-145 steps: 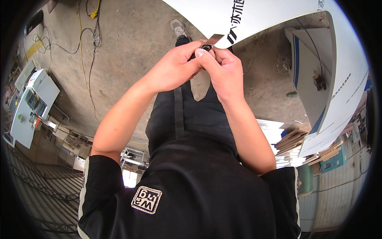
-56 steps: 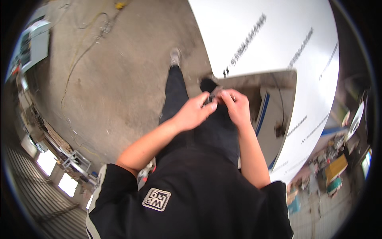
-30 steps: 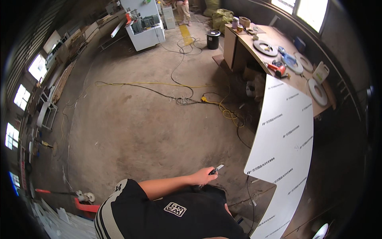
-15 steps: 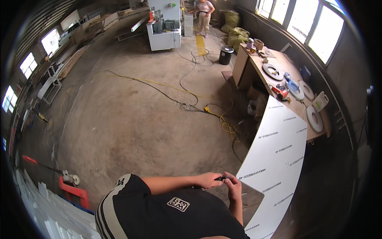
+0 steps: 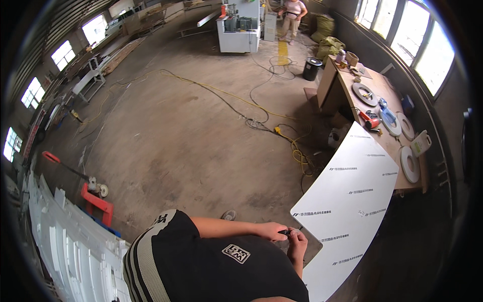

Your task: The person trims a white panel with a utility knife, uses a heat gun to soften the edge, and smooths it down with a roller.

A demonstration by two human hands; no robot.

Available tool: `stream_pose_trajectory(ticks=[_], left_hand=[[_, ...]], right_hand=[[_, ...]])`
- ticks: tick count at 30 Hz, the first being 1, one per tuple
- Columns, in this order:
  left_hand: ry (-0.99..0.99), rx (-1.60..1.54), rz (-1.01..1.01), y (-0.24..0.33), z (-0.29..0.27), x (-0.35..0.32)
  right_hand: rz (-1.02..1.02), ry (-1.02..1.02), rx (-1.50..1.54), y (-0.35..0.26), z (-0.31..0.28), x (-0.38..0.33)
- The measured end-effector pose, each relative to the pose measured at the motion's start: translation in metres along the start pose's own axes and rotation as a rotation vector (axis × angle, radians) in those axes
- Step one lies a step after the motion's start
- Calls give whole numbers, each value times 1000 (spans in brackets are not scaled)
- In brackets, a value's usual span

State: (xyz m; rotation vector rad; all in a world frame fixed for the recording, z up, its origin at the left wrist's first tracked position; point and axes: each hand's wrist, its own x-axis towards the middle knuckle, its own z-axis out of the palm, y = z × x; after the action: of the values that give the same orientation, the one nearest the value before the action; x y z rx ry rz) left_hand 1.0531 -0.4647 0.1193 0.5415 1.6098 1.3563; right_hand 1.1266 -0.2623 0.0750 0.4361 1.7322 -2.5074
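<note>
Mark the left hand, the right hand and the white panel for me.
left hand [image 5: 273, 231], head view, on the back of the hand.
right hand [image 5: 298, 240], head view, on the knuckles.
white panel [image 5: 352, 201], head view, on its bare face near the middle.

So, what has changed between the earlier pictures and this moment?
The view lifted from a close look down at the hands to a wide look over the workshop floor. About a second ago the left hand reached out alone with the small dark object; now the right hand has rejoined it and both pinch that object at the edge of the white panel. The panel stayed beside the person.
</note>
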Motion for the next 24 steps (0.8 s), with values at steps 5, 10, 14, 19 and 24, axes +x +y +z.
stream_pose_trajectory(ticks=[5,10,14,19,24], left_hand=[[67,-25,-9,3,9,-7],[145,-112,-86,-18,11,-8],[172,-290,-181,-43,1,-1],[300,-499,-321,-52,-38,22],[259,-458,-428,-83,-74,52]], right_hand=[[59,-46,-12,-6,-6,4],[30,-224,-166,7,-13,20],[-8,-202,-338,14,-4,33],[179,96,-375,50,-13,50],[269,242,-183,99,-10,49]])
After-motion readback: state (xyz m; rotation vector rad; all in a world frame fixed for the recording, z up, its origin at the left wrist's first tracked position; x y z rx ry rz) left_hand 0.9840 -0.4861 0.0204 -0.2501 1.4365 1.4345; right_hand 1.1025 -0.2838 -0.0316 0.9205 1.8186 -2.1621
